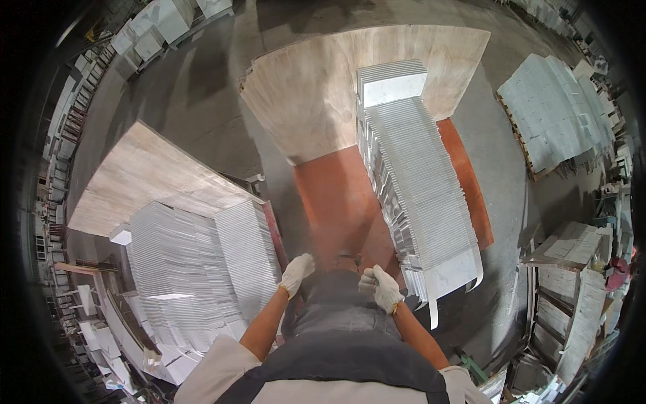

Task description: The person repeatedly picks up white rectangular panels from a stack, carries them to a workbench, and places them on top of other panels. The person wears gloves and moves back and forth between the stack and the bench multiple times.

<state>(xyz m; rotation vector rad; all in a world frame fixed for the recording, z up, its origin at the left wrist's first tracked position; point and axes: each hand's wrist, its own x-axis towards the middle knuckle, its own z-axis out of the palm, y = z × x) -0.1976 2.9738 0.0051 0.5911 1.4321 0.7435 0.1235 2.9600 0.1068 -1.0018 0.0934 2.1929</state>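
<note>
My left hand (297, 275), in a white work glove, is held in front of my body with its fingers curled in. Nothing shows in it. My right hand (381, 288), gloved alike, is also closed, and I see nothing in its fingers. Closest to the right hand is a long row of thin white-grey tiles (424, 182) standing on edge, with pale strap ends hanging at its near end. Beside the left hand stands another block of such tiles (247, 254). Neither hand appears to touch the tiles.
A large plywood sheet (309, 87) stands behind the right row, which rests on an orange-red base (336, 195). Another plywood sheet (151, 175) backs the left tiles. Pale slabs on a pallet (545, 111) are at far right. A rack (562, 296) holds slabs at near right.
</note>
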